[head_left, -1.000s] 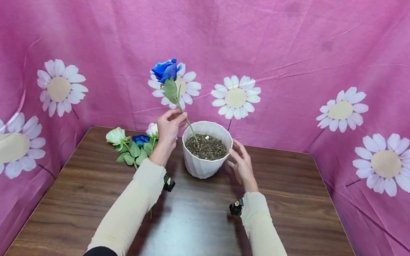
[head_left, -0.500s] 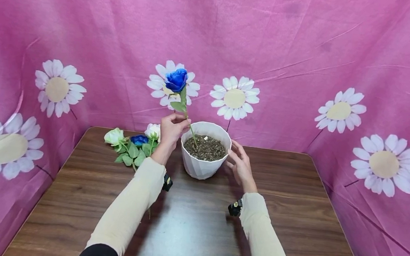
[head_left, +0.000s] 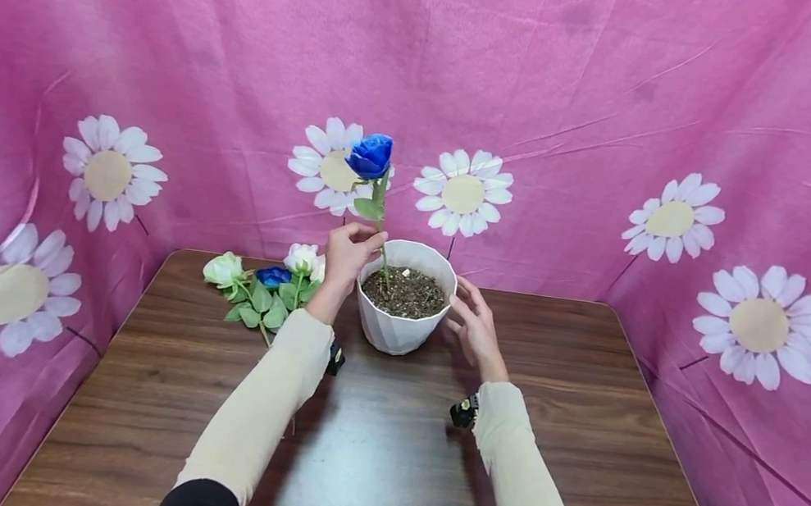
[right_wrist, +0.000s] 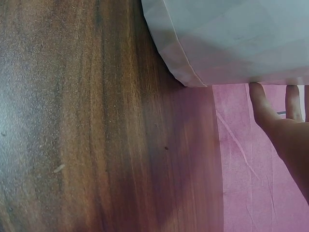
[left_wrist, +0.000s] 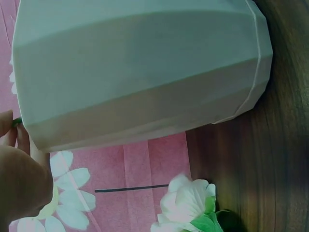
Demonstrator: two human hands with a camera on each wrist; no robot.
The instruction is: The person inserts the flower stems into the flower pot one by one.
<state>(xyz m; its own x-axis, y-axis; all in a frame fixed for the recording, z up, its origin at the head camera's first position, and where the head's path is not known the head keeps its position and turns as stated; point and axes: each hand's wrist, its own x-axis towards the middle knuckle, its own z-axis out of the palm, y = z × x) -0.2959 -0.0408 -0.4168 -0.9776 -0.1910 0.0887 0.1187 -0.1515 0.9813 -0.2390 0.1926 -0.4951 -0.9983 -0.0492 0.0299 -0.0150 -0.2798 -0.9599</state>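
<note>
In the head view a blue rose (head_left: 370, 156) stands nearly upright, its green stem reaching down into the soil (head_left: 409, 293) near the left side of a white faceted flowerpot (head_left: 400, 335). My left hand (head_left: 347, 257) pinches that stem between thumb and fingers just above the pot's rim; the left wrist view catches a bit of green at the fingertips (left_wrist: 7, 123). On the pot's right side, my right hand (head_left: 475, 328) touches the outer wall with extended fingertips, and the right wrist view shows fingers (right_wrist: 260, 99) against the wall.
Left of the pot, a bunch of roses lies on the wooden table (head_left: 384, 457): a greenish-white rose (head_left: 224, 269), a blue rose (head_left: 274, 275) and a white rose (head_left: 301, 258). Behind hangs a pink cloth (head_left: 577, 98) printed with large daisies.
The blue rose has swung from a leftward lean to nearly upright, its bloom moving right. My left hand has shifted slightly right with the stem; my right hand stays at the pot.
</note>
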